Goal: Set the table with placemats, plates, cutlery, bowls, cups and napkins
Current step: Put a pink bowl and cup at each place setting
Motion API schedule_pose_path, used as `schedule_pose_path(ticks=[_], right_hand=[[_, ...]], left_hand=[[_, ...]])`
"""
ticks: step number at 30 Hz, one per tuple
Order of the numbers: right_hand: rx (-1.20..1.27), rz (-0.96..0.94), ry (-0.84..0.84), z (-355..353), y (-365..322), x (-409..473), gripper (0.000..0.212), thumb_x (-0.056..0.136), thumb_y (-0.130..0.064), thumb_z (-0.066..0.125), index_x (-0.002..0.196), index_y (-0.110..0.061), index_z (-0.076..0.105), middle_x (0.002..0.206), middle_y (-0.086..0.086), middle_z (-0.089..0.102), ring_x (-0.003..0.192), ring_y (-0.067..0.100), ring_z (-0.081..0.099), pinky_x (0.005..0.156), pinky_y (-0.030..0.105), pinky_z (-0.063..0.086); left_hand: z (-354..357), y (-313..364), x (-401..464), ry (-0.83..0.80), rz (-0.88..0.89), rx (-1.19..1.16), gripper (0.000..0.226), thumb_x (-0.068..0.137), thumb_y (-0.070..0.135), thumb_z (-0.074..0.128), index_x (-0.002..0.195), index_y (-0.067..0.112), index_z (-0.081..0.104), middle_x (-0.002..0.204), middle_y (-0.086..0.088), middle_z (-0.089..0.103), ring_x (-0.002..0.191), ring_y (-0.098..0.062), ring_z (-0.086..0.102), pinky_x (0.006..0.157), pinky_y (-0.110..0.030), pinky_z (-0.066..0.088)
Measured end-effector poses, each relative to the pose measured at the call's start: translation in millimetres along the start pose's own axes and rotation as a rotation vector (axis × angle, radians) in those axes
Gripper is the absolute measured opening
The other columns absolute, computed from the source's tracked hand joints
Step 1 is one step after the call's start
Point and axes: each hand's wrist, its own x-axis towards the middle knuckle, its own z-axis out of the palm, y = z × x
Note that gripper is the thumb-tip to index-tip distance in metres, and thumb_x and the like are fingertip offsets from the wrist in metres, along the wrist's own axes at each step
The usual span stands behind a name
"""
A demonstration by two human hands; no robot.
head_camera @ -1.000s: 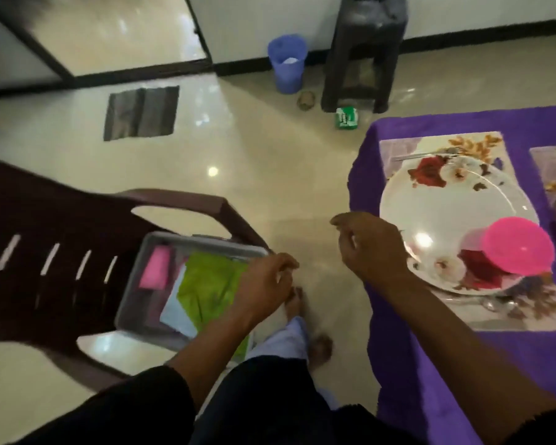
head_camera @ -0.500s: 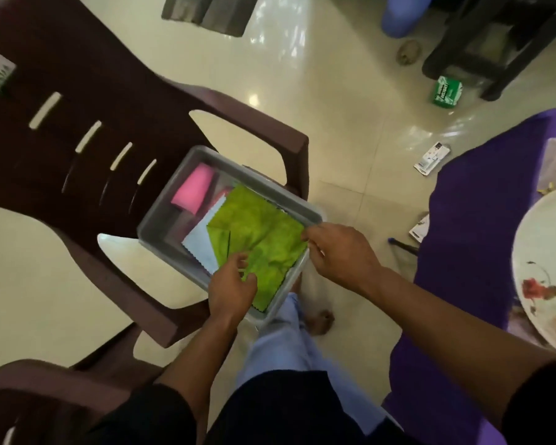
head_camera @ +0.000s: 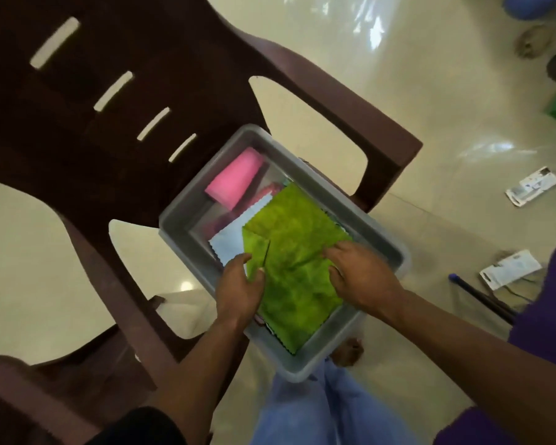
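Here, mottled green napkin (head_camera: 294, 268), zigzag edges, both hands gripping

Green napkin (head_camera: 297, 268) hides bin (head_camera: 180, 220) contents; purple tablecloth (head_camera: 546, 309) cut off.

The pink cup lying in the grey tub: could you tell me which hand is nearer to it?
Left. The left hand grips the green napkin's near-left edge, below the pink cup. The right hand rests on the napkin's right side, farther away.
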Motion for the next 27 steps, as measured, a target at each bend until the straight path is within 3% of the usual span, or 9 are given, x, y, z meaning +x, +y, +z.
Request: schedule_pose_path(ticks=[3, 6, 9, 11, 12, 15, 21, 27], right_hand=[[-0.057, -0.078, -0.036, 20, 1, 41, 0.033, 0.097, -0.020, 0.048, 0.127, -0.020, 0.063, 0.123, 0.004, 0.062, 0.114, 0.023, 0.055, 0.097, 0.040, 0.050], [-0.178, -0.157, -0.086, 44, 1, 72, 0.045, 0.092, -0.020, 0.058, 0.137, -0.022, 0.056, 0.147, 0.010, 0.049, 0.133, 0.028, 0.044, 0.108, 0.043, 0.045], [-0.288, -0.215, -0.128, 69, -1, 98, 0.069, 0.087, -0.024, 0.069, 0.150, -0.026, 0.041, 0.164, 0.017, 0.024, 0.148, 0.036, 0.027, 0.118, 0.051, 0.034], [-0.362, -0.232, -0.166, 83, -1, 110, 0.078, 0.090, -0.034, 0.069, 0.156, -0.028, 0.028, 0.167, 0.018, 0.012, 0.152, 0.039, 0.016, 0.120, 0.055, 0.027], [-0.383, -0.235, -0.178, 90, 0, 113, 0.080, 0.091, -0.039, 0.068, 0.157, -0.028, 0.024, 0.168, 0.018, 0.009, 0.152, 0.039, 0.014, 0.121, 0.055, 0.025], [-0.396, -0.227, -0.183, 103, 2, 116, 0.083, 0.091, -0.045, 0.067, 0.157, -0.028, 0.021, 0.168, 0.018, 0.007, 0.152, 0.040, 0.013, 0.120, 0.056, 0.025], [-0.365, -0.226, -0.189, 101, -1, 131, 0.085, 0.085, -0.045, 0.073, 0.155, -0.032, 0.027, 0.168, 0.015, 0.013, 0.151, 0.036, 0.020, 0.118, 0.052, 0.028], [-0.291, -0.202, -0.290, 94, -2, 140, 0.083, 0.082, -0.038, 0.075, 0.153, -0.031, 0.032, 0.168, 0.013, 0.014, 0.151, 0.034, 0.021, 0.117, 0.051, 0.032]], left_hand=[[6, 0, 41, 0.078, -0.066, -0.170, 0.046, 0.098, 0.038, 0.067, 0.138, 0.017, 0.059, 0.138, -0.002, 0.062, 0.123, -0.023, 0.061, 0.104, -0.048, 0.051], [9, 1, 83, 0.137, -0.106, -0.178, 0.058, 0.095, 0.046, 0.068, 0.142, 0.016, 0.051, 0.140, -0.005, 0.060, 0.125, -0.025, 0.059, 0.107, -0.048, 0.049], [9, 6, 124, 0.229, -0.170, -0.350, 0.064, 0.090, 0.042, 0.075, 0.140, 0.013, 0.049, 0.127, -0.004, 0.065, 0.115, -0.023, 0.064, 0.102, -0.033, 0.051], [10, 13, 143, 0.295, -0.257, -0.537, 0.056, 0.088, 0.039, 0.078, 0.134, 0.017, 0.056, 0.110, 0.008, 0.064, 0.097, -0.014, 0.066, 0.084, -0.018, 0.052], [12, 15, 150, 0.305, -0.294, -0.636, 0.044, 0.088, 0.037, 0.079, 0.124, 0.021, 0.060, 0.102, 0.011, 0.063, 0.090, -0.012, 0.065, 0.079, -0.020, 0.053], [20, 23, 167, 0.301, -0.388, -0.890, 0.027, 0.086, 0.029, 0.082, 0.104, 0.022, 0.063, 0.091, 0.009, 0.066, 0.079, -0.011, 0.066, 0.082, -0.035, 0.058], [23, 29, 190, 0.396, -0.525, -1.084, 0.022, 0.086, 0.016, 0.082, 0.084, 0.021, 0.061, 0.090, -0.002, 0.068, 0.084, -0.023, 0.066, 0.091, -0.045, 0.060], [22, 21, 161, 0.344, -0.446, -1.246, 0.018, 0.090, 0.001, 0.075, 0.099, 0.015, 0.067, 0.094, -0.002, 0.072, 0.077, -0.011, 0.073, 0.085, -0.034, 0.062]])
